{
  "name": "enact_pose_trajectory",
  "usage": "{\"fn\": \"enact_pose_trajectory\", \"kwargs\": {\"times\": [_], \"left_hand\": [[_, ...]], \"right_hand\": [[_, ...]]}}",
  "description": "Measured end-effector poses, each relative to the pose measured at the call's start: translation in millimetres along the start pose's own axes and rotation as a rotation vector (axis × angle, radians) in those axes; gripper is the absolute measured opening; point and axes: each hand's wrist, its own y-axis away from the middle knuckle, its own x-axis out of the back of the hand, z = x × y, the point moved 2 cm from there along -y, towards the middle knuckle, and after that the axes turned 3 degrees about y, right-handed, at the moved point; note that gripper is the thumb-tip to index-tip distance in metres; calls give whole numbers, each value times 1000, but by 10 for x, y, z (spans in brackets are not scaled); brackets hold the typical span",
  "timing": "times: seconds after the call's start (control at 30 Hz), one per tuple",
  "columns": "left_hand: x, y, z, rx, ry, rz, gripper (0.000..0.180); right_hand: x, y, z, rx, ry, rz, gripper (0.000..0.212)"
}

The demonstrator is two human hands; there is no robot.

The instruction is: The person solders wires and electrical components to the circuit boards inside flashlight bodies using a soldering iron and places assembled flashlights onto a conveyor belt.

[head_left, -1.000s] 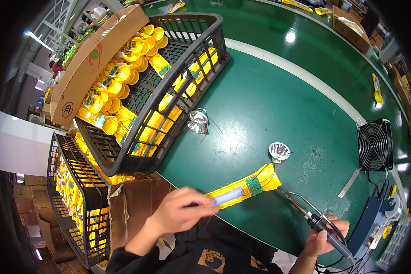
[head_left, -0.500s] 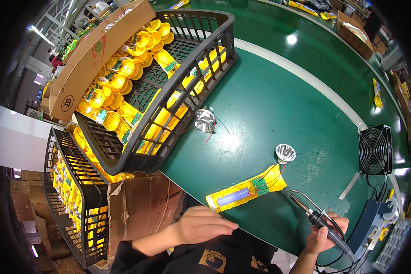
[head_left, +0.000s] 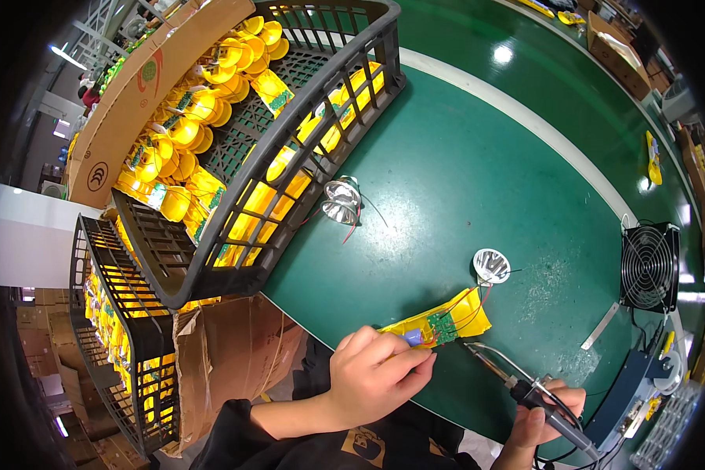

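Note:
My left hand (head_left: pixel 378 374) is closed over the near end of a yellow plastic flashlight housing half (head_left: pixel 472 312), its fingers covering most of the blue cylindrical battery (head_left: pixel 413 337) inside. A small green circuit board (head_left: pixel 442 328) sits mid-housing. Thin wires run from the board to a silver reflector cup (head_left: pixel 491 267) lying just beyond the housing. In my right hand (head_left: pixel 547 415) is a soldering iron (head_left: pixel 533 397) with a thin metal tube alongside it. Its tip points left and lies close to the board's near edge; whether they touch, I cannot tell.
A black crate (head_left: pixel 270 210) of yellow housings stands at the left, a cardboard sheet (head_left: pixel 133 110) behind it. Two more reflectors (head_left: pixel 341 200) rest on the green table (head_left: pixel 439 157). At the right are a black fan (head_left: pixel 650 266) and a blue-grey box (head_left: pixel 623 407) with cables.
My left hand has moved up and right onto the housing and closed over its battery end. The soldering iron has shifted left with my right hand, its tip now nearer the board.

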Motion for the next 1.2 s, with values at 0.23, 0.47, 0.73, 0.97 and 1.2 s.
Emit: {"fn": "enact_pose_trajectory", "kwargs": {"times": [0.23,0.47,0.73,0.97,1.2], "left_hand": [[13,-51,-9,39,-20,-57,18],[4,-58,-44,47,-4,-37,18],[4,-45,-46,43,30,-39,17],[7,-46,-46,40,21,-30,17],[0,-51,-41,47,27,-24,17]], "right_hand": [[97,86,69,-90,66,-190,41],[19,39,103,88,161,-235,39],[-5,26,95,110,186,-248,38],[-26,28,92,105,181,-243,36],[-15,14,85,137,162,-237,36]]}}
